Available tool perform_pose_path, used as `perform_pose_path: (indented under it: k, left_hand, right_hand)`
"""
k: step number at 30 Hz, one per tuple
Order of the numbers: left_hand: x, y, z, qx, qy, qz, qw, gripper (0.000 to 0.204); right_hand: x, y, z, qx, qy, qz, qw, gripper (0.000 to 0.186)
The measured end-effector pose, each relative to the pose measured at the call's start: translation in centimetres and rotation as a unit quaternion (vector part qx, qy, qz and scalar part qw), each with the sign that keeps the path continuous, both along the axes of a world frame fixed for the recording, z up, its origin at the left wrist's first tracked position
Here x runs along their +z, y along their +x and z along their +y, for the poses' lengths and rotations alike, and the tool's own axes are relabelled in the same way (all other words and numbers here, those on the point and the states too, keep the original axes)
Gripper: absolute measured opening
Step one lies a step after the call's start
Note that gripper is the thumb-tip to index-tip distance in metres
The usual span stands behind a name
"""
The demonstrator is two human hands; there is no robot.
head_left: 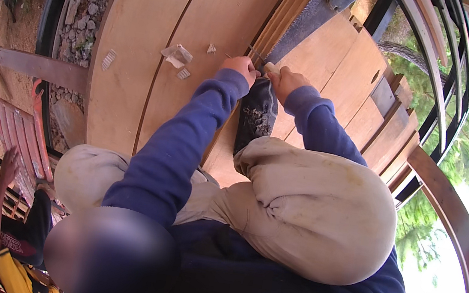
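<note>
My right hand [290,84] is closed around a pale, wooden-looking handle [271,68]. A thin dark rod [256,52] slants up and to the left from beside it; whether the two are one tool I cannot tell. Close by on the left, my left hand [241,67] has its fingers curled together, and what they hold is hidden. Just beyond both hands lies a handsaw [302,28], its grey blade narrowing toward them and its dark handle at the top. Below my hands is my black boot [258,112], scuffed and dirty, on the boards.
Wide wooden boards [143,30] spread to the left, with torn paper scraps [177,55] on them. Narrow stacked strips [284,14] run beside the saw. A dark metal frame [52,16] borders rubble at left. Another person's hand [8,166] shows near a reddish slatted piece [18,129].
</note>
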State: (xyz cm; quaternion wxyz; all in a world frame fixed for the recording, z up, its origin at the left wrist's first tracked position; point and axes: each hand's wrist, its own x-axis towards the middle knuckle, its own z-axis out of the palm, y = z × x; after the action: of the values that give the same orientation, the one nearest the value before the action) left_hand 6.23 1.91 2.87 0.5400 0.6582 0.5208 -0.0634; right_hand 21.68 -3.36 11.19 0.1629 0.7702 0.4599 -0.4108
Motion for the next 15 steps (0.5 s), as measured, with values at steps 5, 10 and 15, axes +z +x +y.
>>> perform_pose_path:
  k: [5,10,15]
  left_hand:
    - [0.0,-0.5,-0.2,0.029,-0.004,-0.015,0.999,0.027]
    - [0.0,-0.7,0.1,0.002,-0.023,-0.014,1.0,0.03]
    - [-0.1,-0.7,0.4,-0.002,-0.039,-0.011,0.999,0.027]
  right_hand:
    - [3.2,1.4,-2.3,-0.029,0.203,0.045,0.978,0.037]
    - [3.9,1.4,-8.0,0.034,0.111,-0.032,0.993,0.033]
    - [3.9,0.7,-7.9,0.015,0.045,-0.048,0.998,0.035]
